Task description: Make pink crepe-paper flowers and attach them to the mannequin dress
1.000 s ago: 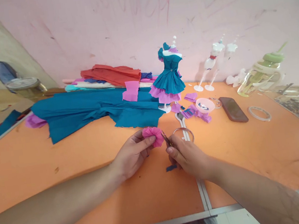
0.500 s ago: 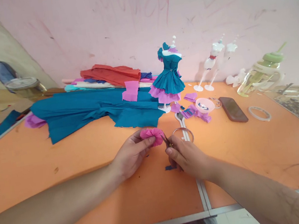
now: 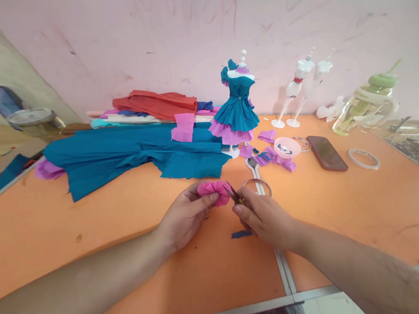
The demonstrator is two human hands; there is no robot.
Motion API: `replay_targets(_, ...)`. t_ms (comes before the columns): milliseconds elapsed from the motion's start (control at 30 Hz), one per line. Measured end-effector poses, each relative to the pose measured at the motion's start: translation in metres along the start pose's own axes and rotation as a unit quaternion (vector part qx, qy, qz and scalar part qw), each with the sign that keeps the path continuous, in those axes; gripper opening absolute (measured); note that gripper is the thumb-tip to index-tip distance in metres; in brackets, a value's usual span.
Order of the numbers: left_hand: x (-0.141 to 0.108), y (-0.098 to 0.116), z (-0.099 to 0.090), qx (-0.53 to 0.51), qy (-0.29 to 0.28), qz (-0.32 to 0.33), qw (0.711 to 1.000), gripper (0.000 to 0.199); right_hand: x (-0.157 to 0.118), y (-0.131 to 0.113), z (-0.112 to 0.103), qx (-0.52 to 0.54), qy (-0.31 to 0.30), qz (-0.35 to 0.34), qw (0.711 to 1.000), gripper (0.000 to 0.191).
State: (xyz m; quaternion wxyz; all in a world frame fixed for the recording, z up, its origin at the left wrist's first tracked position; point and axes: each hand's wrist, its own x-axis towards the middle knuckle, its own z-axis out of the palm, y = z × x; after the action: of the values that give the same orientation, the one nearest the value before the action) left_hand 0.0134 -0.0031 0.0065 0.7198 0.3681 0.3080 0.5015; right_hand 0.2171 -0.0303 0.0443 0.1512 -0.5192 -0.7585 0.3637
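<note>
A gathered pink crepe-paper rosette is pinched between the thumb and fingers of my left hand. My right hand grips a small pair of scissors, whose blades stand apart at the rosette's right edge. Both hands are held over the orange table. Under my right hand lies a dark blue scrap. Just beyond it is a roll of tape, partly hidden by that hand. A small dress form in a teal and pink paper dress stands behind.
A large teal paper sheet spreads across the back left, before folded coloured papers. Towards the right are a pink bowl with scraps around it, a phone, another tape roll, two bare dress forms and a green-lidded bottle.
The scissor blades have opened wider at the rosette's edge. My right hand has shifted slightly, showing more of the blue scrap. My left hand stays almost still.
</note>
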Motion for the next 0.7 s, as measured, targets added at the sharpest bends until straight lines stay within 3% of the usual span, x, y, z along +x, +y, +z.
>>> replay_targets(700,-0.0006,0.0001,-0.0022,0.001,0.002,-0.014,1.0,0.018,0.0016,0.0021,0.0,0.01,0.015,-0.001,1.0,0.024)
